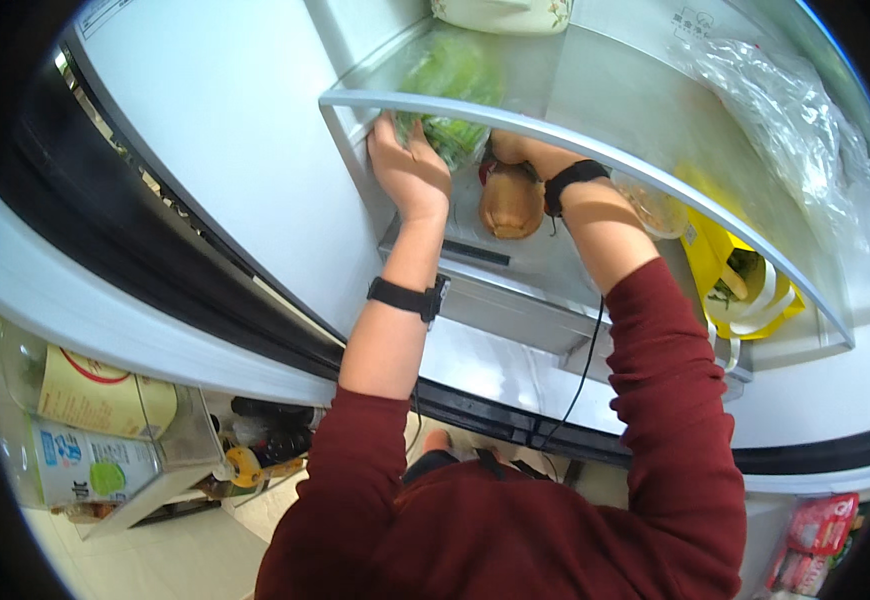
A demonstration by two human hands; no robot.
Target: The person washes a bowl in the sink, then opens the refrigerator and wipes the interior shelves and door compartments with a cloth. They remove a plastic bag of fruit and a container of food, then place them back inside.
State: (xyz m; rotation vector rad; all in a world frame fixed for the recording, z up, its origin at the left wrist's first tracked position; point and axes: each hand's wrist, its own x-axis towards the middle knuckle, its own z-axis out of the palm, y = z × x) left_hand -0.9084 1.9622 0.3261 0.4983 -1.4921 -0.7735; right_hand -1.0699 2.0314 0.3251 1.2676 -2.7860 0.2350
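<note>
Inside a refrigerator, my left hand (409,169) is on a clear plastic bag of leafy greens (454,139), under the front edge of a glass shelf (585,142). The bag reaches back beneath the glass. My right hand (514,146) is beside it, further right, with its fingers mostly hidden behind the shelf edge; what it touches cannot be told. Just below that hand lies a brown, rounded item (511,202), perhaps a squash. A clear container (654,206) of food stands right of my right wrist.
A yellow bag (697,262) with vegetables lies at the right. On the glass shelf are a crumpled clear plastic bag (787,112) and a floral-patterned pot (506,15). The open door's bins hold bottles (97,461) at lower left; red packages (821,525) are at lower right. Thin black cables hang by both arms.
</note>
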